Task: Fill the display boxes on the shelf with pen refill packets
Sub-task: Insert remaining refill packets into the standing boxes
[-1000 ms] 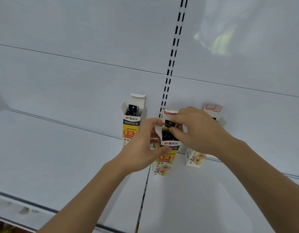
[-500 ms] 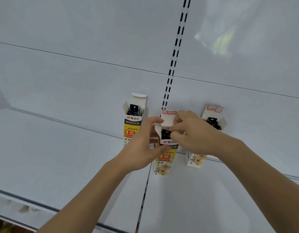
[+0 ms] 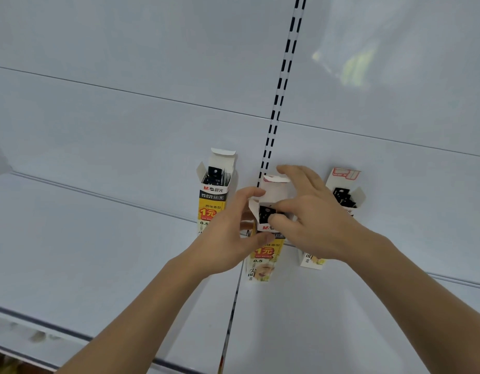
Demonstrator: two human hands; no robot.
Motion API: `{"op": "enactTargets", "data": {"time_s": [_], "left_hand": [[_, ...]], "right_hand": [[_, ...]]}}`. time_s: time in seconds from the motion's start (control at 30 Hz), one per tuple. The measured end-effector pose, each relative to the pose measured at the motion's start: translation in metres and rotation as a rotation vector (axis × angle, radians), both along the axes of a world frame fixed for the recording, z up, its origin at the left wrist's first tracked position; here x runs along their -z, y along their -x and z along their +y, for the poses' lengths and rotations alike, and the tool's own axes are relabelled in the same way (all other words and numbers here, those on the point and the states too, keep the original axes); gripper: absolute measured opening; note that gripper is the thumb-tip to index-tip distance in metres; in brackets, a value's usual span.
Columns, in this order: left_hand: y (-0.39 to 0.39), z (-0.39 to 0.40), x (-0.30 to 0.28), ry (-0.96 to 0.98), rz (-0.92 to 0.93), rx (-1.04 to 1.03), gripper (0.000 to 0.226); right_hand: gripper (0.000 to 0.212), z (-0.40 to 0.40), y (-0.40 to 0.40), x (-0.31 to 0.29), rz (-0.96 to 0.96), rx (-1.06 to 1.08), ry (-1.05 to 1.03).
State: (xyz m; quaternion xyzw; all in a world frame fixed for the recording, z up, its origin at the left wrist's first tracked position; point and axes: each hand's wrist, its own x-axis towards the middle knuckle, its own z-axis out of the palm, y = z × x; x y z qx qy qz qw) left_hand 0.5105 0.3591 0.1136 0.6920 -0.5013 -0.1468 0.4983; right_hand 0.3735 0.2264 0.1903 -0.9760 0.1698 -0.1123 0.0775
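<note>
Working the middle box (image 3: 264,255), you are partway through: your left hand (image 3: 230,238) grips its side while your right hand (image 3: 311,220) pinches the dark packets (image 3: 266,213) at its open top. On the shelf (image 3: 98,252), the left box (image 3: 213,195) shows packets at its mouth and looks filled. So does the right box (image 3: 344,195), far right against the back panel. What is left, I judge, is seating this middle lot; how full it is, I cannot tell.

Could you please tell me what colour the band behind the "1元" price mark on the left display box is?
Yellow, on the left display box; head view.
</note>
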Motion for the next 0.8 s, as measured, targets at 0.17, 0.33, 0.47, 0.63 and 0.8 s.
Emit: {"op": "enactTargets", "data": {"time_s": [0.17, 0.33, 0.47, 0.63, 0.8], "left_hand": [[0.000, -0.003, 0.000, -0.003, -0.017, 0.010, 0.071], [0.000, 0.000, -0.002, -0.017, -0.014, 0.008, 0.074], [0.001, 0.000, 0.000, -0.035, -0.034, 0.008, 0.075], [0.002, -0.001, -0.001, -0.039, -0.046, 0.012, 0.076], [0.000, 0.000, 0.002, -0.043, -0.057, 0.005, 0.077]], "right_hand": [[0.030, 0.003, -0.001, -0.004, 0.098, 0.033, -0.091], [0.028, -0.003, 0.004, -0.013, 0.131, 0.006, -0.030], [0.023, -0.008, 0.005, -0.017, 0.008, -0.003, -0.010], [0.042, -0.008, -0.008, -0.021, 0.201, 0.000, -0.022], [0.030, -0.001, -0.007, -0.031, 0.324, 0.003, -0.114]]}}
